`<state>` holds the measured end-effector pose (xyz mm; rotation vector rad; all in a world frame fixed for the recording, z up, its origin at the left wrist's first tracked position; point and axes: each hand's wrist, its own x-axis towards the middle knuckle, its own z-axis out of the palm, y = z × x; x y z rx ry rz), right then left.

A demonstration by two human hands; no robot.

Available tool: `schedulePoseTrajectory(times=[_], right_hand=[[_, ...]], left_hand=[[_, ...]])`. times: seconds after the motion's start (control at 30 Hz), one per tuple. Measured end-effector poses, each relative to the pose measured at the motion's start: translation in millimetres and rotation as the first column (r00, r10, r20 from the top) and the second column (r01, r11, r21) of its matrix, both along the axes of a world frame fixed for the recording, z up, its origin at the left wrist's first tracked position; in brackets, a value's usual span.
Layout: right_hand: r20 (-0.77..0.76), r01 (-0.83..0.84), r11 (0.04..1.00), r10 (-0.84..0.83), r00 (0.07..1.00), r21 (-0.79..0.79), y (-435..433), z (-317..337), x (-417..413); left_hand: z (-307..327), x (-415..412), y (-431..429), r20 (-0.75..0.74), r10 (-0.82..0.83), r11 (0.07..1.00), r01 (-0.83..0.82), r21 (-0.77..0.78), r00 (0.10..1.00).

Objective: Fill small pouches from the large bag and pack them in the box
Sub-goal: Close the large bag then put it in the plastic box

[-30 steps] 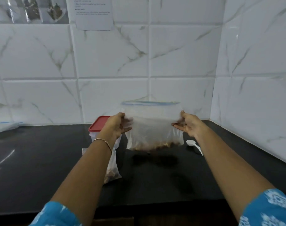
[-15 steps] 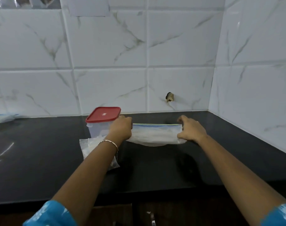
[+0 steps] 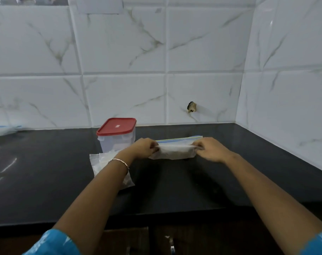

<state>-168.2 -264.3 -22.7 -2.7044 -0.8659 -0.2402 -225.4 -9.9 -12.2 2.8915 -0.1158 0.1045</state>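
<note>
Left hand and right hand pinch the big bag, folded smaller than before. The box sits at its ten o'clock.

glossy black counter — clear plastic bag

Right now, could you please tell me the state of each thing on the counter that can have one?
Large bag: lying on the counter, folded over; whether sealed, cannot tell.
Box: upright, red lid on.
Small pouches: lying flat in front of the box, partly hidden.
Left hand: grips the bag's left end.
Right hand: grips the bag's right end.
</note>
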Motion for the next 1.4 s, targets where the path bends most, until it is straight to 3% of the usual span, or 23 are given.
schedulePoseTrajectory(times=[0.07, 0.17, 0.57, 0.7, 0.83, 0.93, 1.0, 1.07, 1.1, 1.2, 1.27, 1.4], right_hand=[[-0.075, -0.015, 0.984, 0.029, 0.997, 0.177, -6, 11, 2], [-0.175, 0.021, 0.956, 0.032, 0.984, 0.294, -8, 19, 4], [-0.147, 0.378, 0.921, -0.362, 0.921, 0.097, 24, -14, 14], [-0.051, 0.474, 0.872, -0.471, 0.881, 0.127, 27, -17, 15], [0.196, 0.483, 0.868, -0.496, 0.846, 0.111, 34, -17, 13], [0.505, 0.372, 0.924, -0.364, 0.783, 0.089, 38, -20, 8], [0.594, 0.147, 0.985, -0.173, 0.786, 0.093, 40, -23, 2], [0.472, -0.036, 0.999, 0.014, 0.881, 0.038, 45, -27, -5], [0.332, -0.063, 0.998, 0.064, 0.941, -0.014, 48, -30, -10], [-0.03, -0.046, 0.976, 0.04, 0.999, -0.213, 52, -43, -15], [-0.08, -0.031, 0.969, 0.012, 0.997, -0.244, 55, -50, -9], [-0.091, 0.016, 0.979, -0.035, 0.995, -0.202, 62, -52, 7]], left_hand=[[5, 0, 4, 0.008, 0.014, 0.996, -0.013, -0.087, 1.0], [9, 4, 4, 0.026, 0.034, 0.987, -0.03, -0.159, 0.999], [-16, 33, -13, 0.082, 0.311, 0.95, -0.306, -0.066, 0.947], [-19, 32, -21, 0.133, 0.317, 0.942, -0.328, 0.068, 0.939], [-15, 22, -38, 0.351, 0.136, 0.81, -0.308, 0.499, 0.927], [-16, 11, -54, 0.432, -0.165, 0.72, -0.191, 0.667, 0.887], [-22, 6, -60, 0.442, -0.2, 0.765, -0.142, 0.628, 0.874], [-32, 3, -60, 0.42, -0.078, 0.881, -0.134, 0.454, 0.904], [-37, 2, -60, 0.37, -0.01, 0.923, -0.133, 0.361, 0.929], [-51, 1, -58, 0.116, 0.13, 0.973, -0.149, 0.175, 0.985], [-54, 5, -56, 0.001, 0.173, 0.978, -0.172, 0.118, 0.985], [-51, 23, -49, -0.088, 0.214, 0.973, -0.204, 0.109, 0.973]])
